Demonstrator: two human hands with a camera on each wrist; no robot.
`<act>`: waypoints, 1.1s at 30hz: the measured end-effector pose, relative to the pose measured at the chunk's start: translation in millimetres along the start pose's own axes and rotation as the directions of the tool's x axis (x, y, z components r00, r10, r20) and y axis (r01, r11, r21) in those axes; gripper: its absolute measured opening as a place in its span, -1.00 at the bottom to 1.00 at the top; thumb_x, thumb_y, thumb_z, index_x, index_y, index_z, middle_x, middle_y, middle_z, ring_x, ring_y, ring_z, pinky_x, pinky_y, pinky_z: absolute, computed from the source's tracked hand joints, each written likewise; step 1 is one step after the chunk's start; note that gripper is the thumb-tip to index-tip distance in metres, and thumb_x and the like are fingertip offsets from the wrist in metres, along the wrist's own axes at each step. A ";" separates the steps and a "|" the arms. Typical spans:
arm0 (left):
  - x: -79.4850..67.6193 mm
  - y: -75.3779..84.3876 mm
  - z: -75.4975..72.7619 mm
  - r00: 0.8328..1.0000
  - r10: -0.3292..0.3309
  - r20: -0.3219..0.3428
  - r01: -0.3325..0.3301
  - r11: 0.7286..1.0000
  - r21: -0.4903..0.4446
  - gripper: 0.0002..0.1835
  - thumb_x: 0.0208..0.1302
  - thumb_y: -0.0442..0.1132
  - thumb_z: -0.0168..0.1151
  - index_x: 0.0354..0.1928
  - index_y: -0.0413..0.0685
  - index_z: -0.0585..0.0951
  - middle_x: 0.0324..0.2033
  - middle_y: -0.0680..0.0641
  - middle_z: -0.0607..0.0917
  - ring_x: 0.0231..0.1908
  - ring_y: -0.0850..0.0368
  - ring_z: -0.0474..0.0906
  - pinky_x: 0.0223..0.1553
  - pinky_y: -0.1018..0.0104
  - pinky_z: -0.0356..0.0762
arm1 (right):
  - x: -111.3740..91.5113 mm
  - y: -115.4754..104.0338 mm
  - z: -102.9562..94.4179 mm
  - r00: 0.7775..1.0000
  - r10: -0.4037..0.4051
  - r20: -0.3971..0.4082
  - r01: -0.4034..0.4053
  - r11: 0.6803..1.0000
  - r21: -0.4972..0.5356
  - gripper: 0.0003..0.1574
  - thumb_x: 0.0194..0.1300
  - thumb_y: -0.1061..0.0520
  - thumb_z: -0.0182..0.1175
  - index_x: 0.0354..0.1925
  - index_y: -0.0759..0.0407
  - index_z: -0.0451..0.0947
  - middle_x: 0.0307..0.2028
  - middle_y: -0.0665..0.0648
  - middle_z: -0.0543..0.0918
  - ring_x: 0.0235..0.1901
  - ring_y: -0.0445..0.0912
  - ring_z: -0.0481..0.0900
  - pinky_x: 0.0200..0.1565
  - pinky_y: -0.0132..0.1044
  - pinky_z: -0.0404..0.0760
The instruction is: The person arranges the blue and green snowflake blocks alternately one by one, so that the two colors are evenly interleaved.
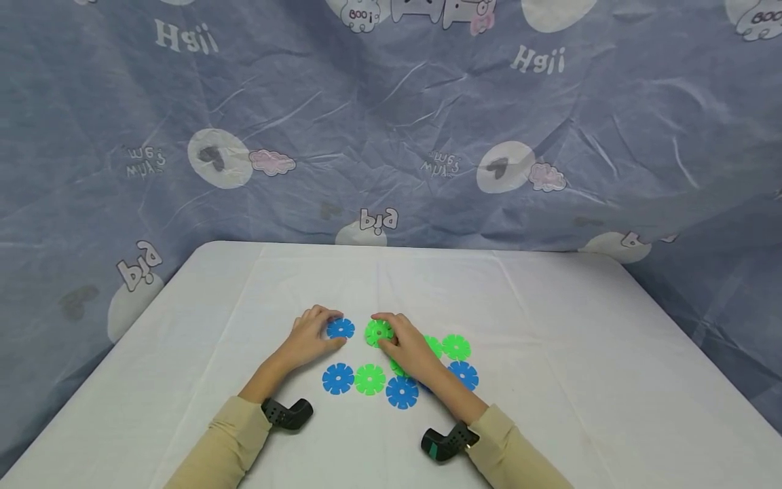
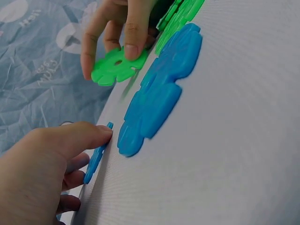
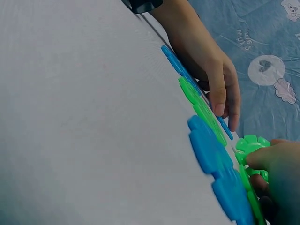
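Observation:
My left hand [image 1: 307, 337] holds a blue flower-shaped disc [image 1: 340, 329] by its edge, between thumb and fingers. In the left wrist view that disc [image 2: 97, 154] stands tilted close to the white tabletop. A green flower-shaped disc [image 1: 377, 333] is pinched by my right hand [image 1: 411, 348], a short way to the right. Seen from the left wrist, this green disc [image 2: 115, 66] is raised off the table. Nearer me lie a blue disc [image 1: 338, 379], a green disc [image 1: 370, 379] and another blue disc [image 1: 401, 392]. My right hand and forearm partly cover some discs.
Past my right wrist lie more discs, among them a green one [image 1: 456, 347] and a blue one [image 1: 464, 375]. A white cloth covers the table [image 1: 580, 380]. Behind its far edge hangs a blue printed curtain [image 1: 379, 122]. Black devices [image 1: 288, 414] are strapped to both wrists.

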State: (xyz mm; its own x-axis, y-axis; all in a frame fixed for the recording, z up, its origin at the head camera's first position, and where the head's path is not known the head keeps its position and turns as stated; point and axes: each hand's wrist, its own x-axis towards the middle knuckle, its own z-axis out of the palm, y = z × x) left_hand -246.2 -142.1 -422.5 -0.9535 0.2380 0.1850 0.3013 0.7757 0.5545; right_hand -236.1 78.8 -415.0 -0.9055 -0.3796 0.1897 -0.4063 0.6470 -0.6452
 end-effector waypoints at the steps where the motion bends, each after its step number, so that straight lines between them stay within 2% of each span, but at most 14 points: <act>1: 0.1 -0.2 0.3 1.000 0.002 0.000 -0.002 1.000 0.001 -0.47 0.03 -0.01 0.25 0.07 -0.03 0.49 -0.05 -0.07 0.47 0.01 0.03 0.33 -0.10 0.18 0.15 | 0.8 -0.8 0.2 1.000 0.011 -0.004 -0.011 1.000 0.000 -0.44 0.23 0.14 0.12 0.20 -0.07 0.31 -0.29 0.05 0.39 -0.55 -0.23 0.27 -0.51 -0.44 0.30; 5: 0.2 -0.7 0.7 1.000 0.012 0.000 -0.012 1.000 -0.006 -0.48 0.03 -0.04 0.24 0.08 -0.02 0.49 -0.03 -0.07 0.46 0.01 0.03 0.32 -0.12 0.20 0.14 | 4.7 -4.0 2.8 0.998 0.053 -0.023 -0.053 0.998 -0.019 -0.43 0.23 0.09 0.13 0.21 -0.05 0.32 -0.21 0.09 0.36 -0.56 -0.23 0.27 -0.54 -0.44 0.30; 11: -0.1 -0.4 1.4 0.999 0.034 0.004 -0.034 0.999 -0.010 -0.48 0.04 -0.06 0.23 0.10 0.02 0.49 -0.01 -0.07 0.46 0.00 0.04 0.32 -0.16 0.23 0.12 | 8.2 -6.1 5.9 0.998 0.030 -0.058 -0.037 0.992 -0.124 -0.49 0.24 0.02 0.13 0.15 0.08 0.42 -0.14 0.16 0.30 -0.58 -0.19 0.23 -0.52 -0.42 0.28; 15: -0.2 -0.7 1.8 0.999 0.034 0.003 -0.034 0.999 -0.008 -0.47 0.04 -0.04 0.23 0.11 0.03 0.48 0.00 -0.06 0.46 0.02 0.04 0.31 -0.15 0.22 0.12 | 7.4 -5.6 8.0 0.997 0.039 -0.065 -0.047 0.991 -0.128 -0.54 0.26 -0.03 0.09 0.09 0.09 0.46 -0.10 0.17 0.32 -0.48 -0.15 0.35 -0.41 -0.37 0.38; 20: 0.0 -1.9 2.0 1.000 0.017 -0.007 -0.017 1.000 -0.017 -0.44 0.03 0.00 0.25 0.11 0.01 0.47 -0.01 -0.06 0.44 0.06 0.02 0.29 -0.08 0.16 0.13 | 5.2 -7.5 8.6 0.997 0.038 -0.064 -0.046 0.991 -0.129 -0.67 0.24 0.03 0.07 -0.04 0.10 0.49 -0.02 0.18 0.36 -0.33 -0.08 0.44 -0.24 -0.22 0.46; 26: -0.2 -0.3 1.4 1.000 0.016 -0.005 -0.016 1.000 -0.001 -0.48 0.04 -0.01 0.24 0.07 -0.02 0.49 -0.07 -0.05 0.45 -0.01 0.04 0.31 -0.12 0.19 0.13 | 2.8 -8.6 7.9 0.998 0.025 -0.055 -0.032 0.990 -0.139 -0.63 0.24 0.03 0.06 -0.01 0.10 0.50 -0.01 0.16 0.39 -0.20 -0.03 0.48 -0.09 -0.13 0.47; 33: -0.9 0.6 0.3 1.000 0.012 -0.012 -0.012 1.000 0.014 -0.49 0.04 -0.03 0.23 0.07 -0.02 0.49 -0.08 -0.06 0.45 -0.04 0.05 0.32 -0.12 0.20 0.13 | 3.6 -6.0 9.5 0.999 -0.038 -0.034 0.032 0.985 -0.170 -0.62 0.23 0.00 0.06 0.00 0.06 0.51 -0.06 0.11 0.43 -0.29 -0.11 0.44 -0.18 -0.21 0.44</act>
State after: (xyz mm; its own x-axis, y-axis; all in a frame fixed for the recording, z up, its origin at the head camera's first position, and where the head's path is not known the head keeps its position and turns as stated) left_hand -245.2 -141.7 -422.7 -0.9496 0.2404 0.2010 0.3122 0.7812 0.5406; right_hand -235.7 67.3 -417.5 -0.8930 -0.3810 0.2394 -0.4497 0.7375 -0.5039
